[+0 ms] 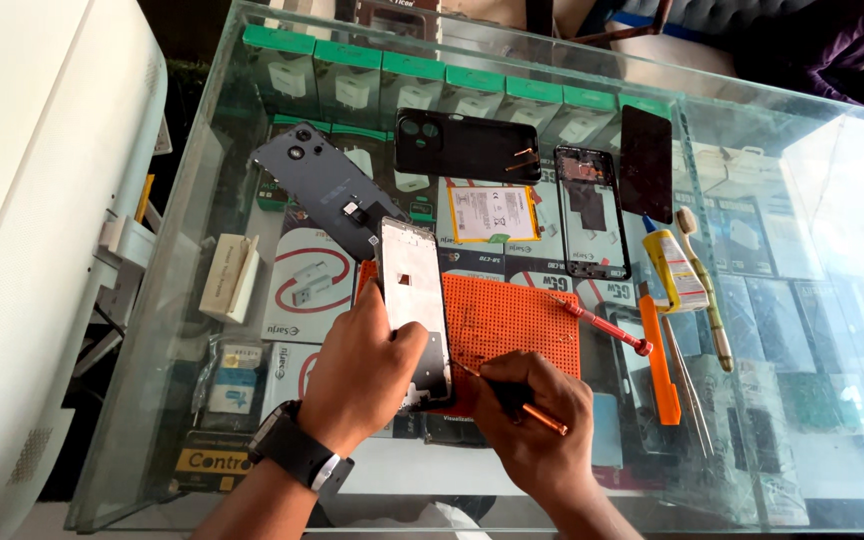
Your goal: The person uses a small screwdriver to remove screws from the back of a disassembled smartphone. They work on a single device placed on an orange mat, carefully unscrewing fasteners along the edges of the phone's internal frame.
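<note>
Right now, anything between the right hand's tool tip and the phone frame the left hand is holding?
Nothing visible. The left hand grips the phone frame over the orange mat; the right hand holds an orange tool, its tip at the frame's lower right edge.

We read this as a phone repair counter inside a small shop. Evidence: the worktop is a glass display case [252, 60], and under the glass lie boxed chargers with green tops [422, 80] and packaged cables [307, 280], stock laid out for sale. On the glass sits an orange repair mat [512, 320]. Behind the mat we note a dismantled phone: a dark back cover [467, 145], a battery [492, 212] and a bare frame [592, 210]. Right of the mat lie a red screwdriver [602, 325], a glue tube [674, 265], an orange pry tool [658, 365] and a toothbrush [707, 300].
</note>
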